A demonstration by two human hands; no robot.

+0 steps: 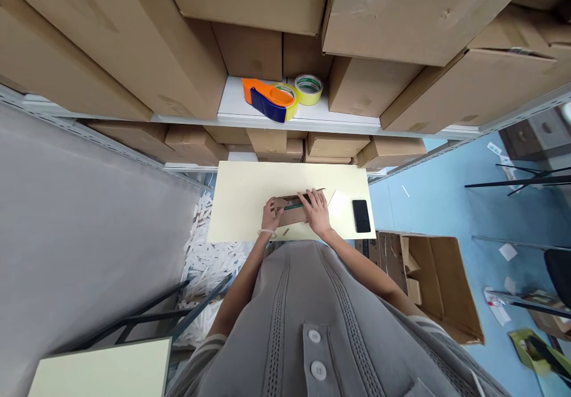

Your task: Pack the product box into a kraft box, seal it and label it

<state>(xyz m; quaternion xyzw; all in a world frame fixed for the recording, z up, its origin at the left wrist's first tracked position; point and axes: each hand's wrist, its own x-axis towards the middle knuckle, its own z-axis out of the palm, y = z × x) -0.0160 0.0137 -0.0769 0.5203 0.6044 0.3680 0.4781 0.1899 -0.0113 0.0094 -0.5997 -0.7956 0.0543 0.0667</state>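
Pale yellow table [236, 200] lies beneath both hands, its near edge meeting the grey shirt [303, 278] of the person standing there. Just in front of the shirt, the left hand [270, 216] curls around the left end of a small cardboard box [292, 217], thumb on its near side; a white band [266, 231] circles that wrist. The right hand [316, 209] lies over the box's right end with fingers parted; whether it grips or only rests, I cannot tell. Between the hands the box is open on top, showing something green [293, 206] inside. A small brown scrap [286, 232] lies nearer than the box. Right of the right hand are white paper [339, 202] and, beyond that, a black phone [361, 216]. Farther ahead of both hands, a white shelf [232, 111] carries cardboard cartons [375, 84], a tape dispenser [270, 98] and a tape roll [308, 90].
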